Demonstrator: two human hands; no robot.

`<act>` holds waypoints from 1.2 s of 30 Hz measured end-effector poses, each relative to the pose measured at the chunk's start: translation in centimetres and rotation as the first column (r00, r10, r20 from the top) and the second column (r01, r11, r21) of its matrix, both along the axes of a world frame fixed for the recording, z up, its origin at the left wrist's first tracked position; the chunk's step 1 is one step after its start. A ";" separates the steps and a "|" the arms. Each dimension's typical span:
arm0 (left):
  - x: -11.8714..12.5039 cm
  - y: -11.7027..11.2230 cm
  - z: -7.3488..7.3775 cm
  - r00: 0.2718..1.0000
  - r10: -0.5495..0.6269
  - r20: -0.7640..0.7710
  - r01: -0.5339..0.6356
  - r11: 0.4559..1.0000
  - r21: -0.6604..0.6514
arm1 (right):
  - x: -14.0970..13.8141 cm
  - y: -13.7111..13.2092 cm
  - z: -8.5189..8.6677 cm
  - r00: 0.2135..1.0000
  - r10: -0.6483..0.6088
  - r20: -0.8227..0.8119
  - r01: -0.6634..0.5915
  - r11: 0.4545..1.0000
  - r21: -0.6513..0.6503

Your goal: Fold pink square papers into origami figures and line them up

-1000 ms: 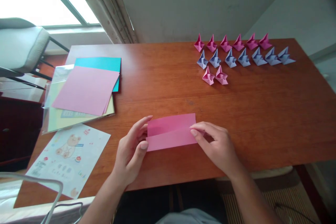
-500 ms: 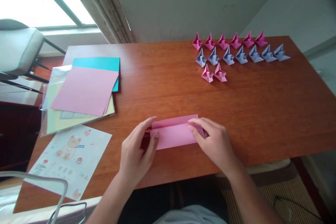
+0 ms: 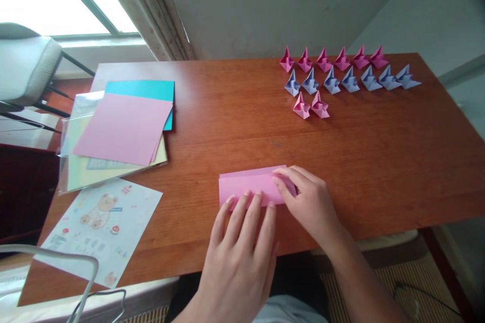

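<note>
A sheet of pink origami paper, folded over into a long strip, lies near the front edge of the table. Along its lower edge my left hand rests with fingers stretched out and slightly apart, the fingertips pressing on the paper. At the right end, my right hand has its thumb and fingers closed on the strip, hiding that corner. A narrow band of the lower layer shows beyond the upper fold.
Folded pink figures and pale blue ones stand in rows at the back right, with two lighter pink ones in front. On the left, pink sheets overlap a turquoise sheet; a bear-printed sheet lies nearer.
My left hand has moved from the strip's left end to its lower edge, fingers now laid out on it. The upper layer lies flatter. My right hand keeps its hold.
</note>
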State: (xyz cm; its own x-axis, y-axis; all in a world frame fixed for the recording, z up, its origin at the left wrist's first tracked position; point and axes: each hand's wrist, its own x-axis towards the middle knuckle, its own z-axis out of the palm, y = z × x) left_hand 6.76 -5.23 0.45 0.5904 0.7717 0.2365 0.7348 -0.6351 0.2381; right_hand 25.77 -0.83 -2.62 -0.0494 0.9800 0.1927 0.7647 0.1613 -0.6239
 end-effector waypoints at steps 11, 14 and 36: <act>1.4 0.1 -1.3 0.994 0.056 -0.099 -0.064 0.995 -0.076 | 1.4 0.4 0.0 0.986 -0.040 0.161 0.032 0.998 0.053; 1.4 0.0 -1.5 0.994 0.060 -0.092 -0.067 0.995 -0.080 | 2.1 0.4 0.3 0.981 -0.033 0.189 0.029 0.999 0.023; 1.5 -0.3 -1.8 0.995 0.083 -0.061 -0.090 0.987 -0.132 | 1.5 2.3 2.4 0.968 0.114 0.224 -0.078 0.984 -0.162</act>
State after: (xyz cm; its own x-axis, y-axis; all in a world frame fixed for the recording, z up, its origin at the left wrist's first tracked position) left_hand 8.22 -5.53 -1.36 0.5295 0.8429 0.0960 0.7999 -0.5337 0.2745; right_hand 27.28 1.46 -0.26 -0.1703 0.9853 0.0153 0.8765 0.1586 -0.4546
